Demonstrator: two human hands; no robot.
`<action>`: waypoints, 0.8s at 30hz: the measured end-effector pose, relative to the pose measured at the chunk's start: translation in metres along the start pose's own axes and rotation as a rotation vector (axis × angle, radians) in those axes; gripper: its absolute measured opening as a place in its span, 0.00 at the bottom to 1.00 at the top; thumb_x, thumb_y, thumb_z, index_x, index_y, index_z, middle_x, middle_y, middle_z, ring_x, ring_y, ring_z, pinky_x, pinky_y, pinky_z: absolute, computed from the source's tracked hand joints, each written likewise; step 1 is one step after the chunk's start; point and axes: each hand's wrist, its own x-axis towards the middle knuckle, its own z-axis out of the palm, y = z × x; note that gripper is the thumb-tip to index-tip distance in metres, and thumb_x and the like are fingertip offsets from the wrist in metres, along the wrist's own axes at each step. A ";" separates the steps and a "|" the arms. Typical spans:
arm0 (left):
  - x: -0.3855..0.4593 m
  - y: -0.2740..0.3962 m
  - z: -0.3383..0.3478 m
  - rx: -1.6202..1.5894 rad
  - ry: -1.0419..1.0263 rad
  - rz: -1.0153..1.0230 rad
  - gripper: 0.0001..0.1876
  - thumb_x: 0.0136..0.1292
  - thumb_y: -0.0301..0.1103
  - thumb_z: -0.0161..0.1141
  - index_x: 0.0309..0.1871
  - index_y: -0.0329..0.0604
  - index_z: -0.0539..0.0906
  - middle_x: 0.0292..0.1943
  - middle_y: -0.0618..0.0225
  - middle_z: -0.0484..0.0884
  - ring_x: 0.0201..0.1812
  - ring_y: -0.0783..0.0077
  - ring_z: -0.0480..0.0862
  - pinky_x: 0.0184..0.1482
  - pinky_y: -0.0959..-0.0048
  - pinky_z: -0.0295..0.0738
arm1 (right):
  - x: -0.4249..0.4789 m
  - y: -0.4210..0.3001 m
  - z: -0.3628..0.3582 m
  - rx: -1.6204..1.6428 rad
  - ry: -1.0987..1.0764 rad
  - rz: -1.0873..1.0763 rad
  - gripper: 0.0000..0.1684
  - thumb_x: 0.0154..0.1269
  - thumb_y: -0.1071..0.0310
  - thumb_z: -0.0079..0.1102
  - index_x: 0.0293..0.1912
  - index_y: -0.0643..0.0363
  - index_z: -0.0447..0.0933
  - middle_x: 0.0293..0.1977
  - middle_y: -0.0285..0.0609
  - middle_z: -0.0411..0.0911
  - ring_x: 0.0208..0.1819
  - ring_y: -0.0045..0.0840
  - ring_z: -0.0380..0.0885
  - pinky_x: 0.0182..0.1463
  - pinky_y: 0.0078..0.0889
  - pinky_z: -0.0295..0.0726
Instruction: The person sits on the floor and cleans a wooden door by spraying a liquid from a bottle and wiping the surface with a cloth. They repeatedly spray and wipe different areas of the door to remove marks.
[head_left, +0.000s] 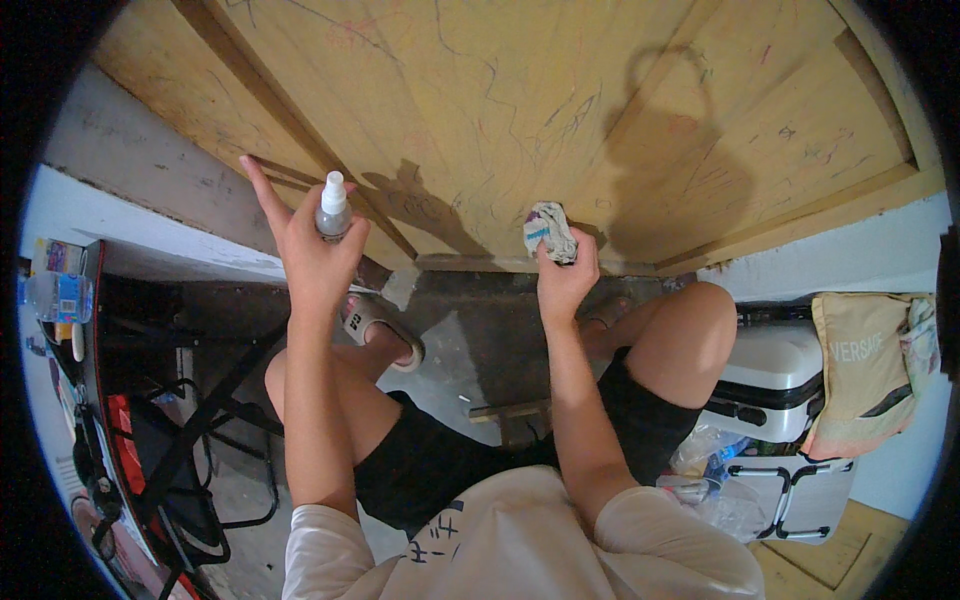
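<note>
My left hand (319, 240) grips a small clear spray bottle (333, 214) with a white pump top, its index finger stretched out toward the wooden door. In my right hand (568, 281) is a crumpled wad of printed paper or cloth (551, 231), held close to the lower part of the door; whether it touches the surface I cannot tell. The yellow wooden door (480, 135) stands before me, covered with pen and crayon scribbles. Shadows of my head and arm fall across its panels.
At left stands a table (97, 315) with a plastic bottle (64, 298) on it and a black folding chair (202, 465) beside it. To the right are a silver suitcase (776, 375), a beige bag (862, 367) and plastic bags (727, 510). A wooden stool (510, 411) is below me.
</note>
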 end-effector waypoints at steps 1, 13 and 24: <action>0.000 0.000 0.000 -0.023 -0.014 -0.025 0.15 0.58 0.23 0.70 0.49 0.39 0.91 0.90 0.56 0.30 0.68 0.67 0.82 0.50 0.71 0.84 | 0.001 0.000 0.000 0.010 0.009 0.006 0.26 0.47 0.78 0.80 0.48 0.62 0.80 0.41 0.49 0.82 0.47 0.48 0.82 0.54 0.45 0.80; -0.002 -0.005 0.000 0.092 0.018 0.049 0.17 0.57 0.23 0.70 0.51 0.40 0.91 0.90 0.55 0.30 0.73 0.66 0.78 0.51 0.70 0.83 | 0.011 -0.024 -0.002 0.131 0.085 0.040 0.25 0.48 0.78 0.79 0.47 0.63 0.79 0.39 0.46 0.81 0.42 0.36 0.82 0.50 0.37 0.81; 0.001 0.010 -0.001 -0.050 0.001 -0.064 0.18 0.52 0.26 0.71 0.48 0.37 0.91 0.89 0.41 0.33 0.84 0.42 0.62 0.67 0.61 0.76 | 0.005 -0.049 0.019 0.139 0.012 -0.076 0.24 0.46 0.80 0.78 0.45 0.63 0.78 0.38 0.48 0.79 0.43 0.45 0.81 0.50 0.40 0.79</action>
